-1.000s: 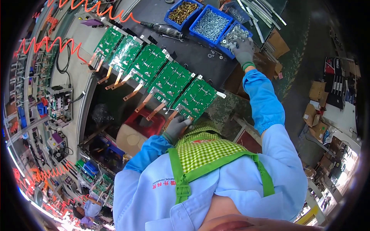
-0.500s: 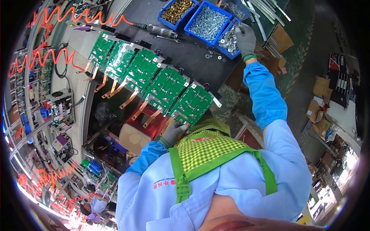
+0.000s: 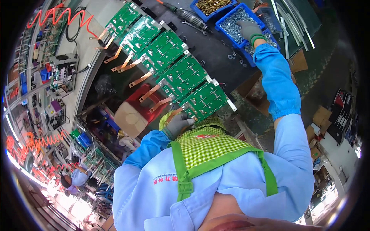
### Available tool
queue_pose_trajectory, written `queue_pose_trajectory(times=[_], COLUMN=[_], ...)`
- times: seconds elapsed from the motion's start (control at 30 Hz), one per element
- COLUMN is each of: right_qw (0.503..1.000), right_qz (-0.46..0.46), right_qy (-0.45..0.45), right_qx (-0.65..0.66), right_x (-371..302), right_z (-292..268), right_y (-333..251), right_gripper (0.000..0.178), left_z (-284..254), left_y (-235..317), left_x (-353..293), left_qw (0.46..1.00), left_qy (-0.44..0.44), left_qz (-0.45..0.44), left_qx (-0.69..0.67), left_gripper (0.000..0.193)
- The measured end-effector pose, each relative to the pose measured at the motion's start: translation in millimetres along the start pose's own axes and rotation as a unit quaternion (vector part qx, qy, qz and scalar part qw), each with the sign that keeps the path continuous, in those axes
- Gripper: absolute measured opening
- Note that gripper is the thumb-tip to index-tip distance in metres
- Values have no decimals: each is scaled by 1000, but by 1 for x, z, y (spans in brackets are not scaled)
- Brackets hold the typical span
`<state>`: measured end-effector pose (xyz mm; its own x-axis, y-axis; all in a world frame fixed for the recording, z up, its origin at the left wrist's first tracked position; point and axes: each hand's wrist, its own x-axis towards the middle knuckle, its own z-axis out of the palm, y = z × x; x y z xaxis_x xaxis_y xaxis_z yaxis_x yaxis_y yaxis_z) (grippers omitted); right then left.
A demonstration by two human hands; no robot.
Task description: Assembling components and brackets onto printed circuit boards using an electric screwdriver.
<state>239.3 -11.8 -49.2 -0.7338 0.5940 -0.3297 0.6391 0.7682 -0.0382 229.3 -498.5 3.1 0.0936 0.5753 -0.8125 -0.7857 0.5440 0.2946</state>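
Note:
A row of several green circuit boards (image 3: 204,101) with copper strips (image 3: 160,104) runs from the far left toward my body. My left hand (image 3: 179,125), in a grey glove, is at the near corner of the closest board. Its fingers are curled together there; what they hold, if anything, is hidden. My right hand (image 3: 251,31), gloved too, reaches into the blue bin of small silvery fasteners (image 3: 232,23). Its fingers are bent and close together over the pieces, and I cannot see what is in them. A lower blue bin of washers (image 3: 271,38) lies beside its wrist.
A blue bin of brass-coloured fasteners (image 3: 210,7) stands behind. A power screwdriver (image 3: 192,17) and a wrench (image 3: 194,27) lie left of the bins; loose washers (image 3: 230,57) lie in front. Metal strips (image 3: 295,25) are at the far right, a red chair (image 3: 144,104) beneath the copper strips.
My right hand has moved from the washer bin to the bin of silvery fasteners. My left hand stays by the closest board's corner. The whole view has shifted and turned somewhat.

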Motion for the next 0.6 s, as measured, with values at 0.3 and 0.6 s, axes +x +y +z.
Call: queue_pose_trajectory(times=[0.3, 0.6], right_qw=[1000, 964], right_qz=[-7, 3], right_qy=[15, 135], right_qx=[18, 230], right_x=[11, -51], right_z=[15, -41], right_y=[-14, 30], right_gripper=[26, 29], left_z=[2, 0], left_y=[-1, 3], left_x=[-2, 1], left_qw=[1000, 999], left_qy=[6, 1], left_qz=[1, -11], left_qx=[-12, 36], left_gripper=[31, 25])
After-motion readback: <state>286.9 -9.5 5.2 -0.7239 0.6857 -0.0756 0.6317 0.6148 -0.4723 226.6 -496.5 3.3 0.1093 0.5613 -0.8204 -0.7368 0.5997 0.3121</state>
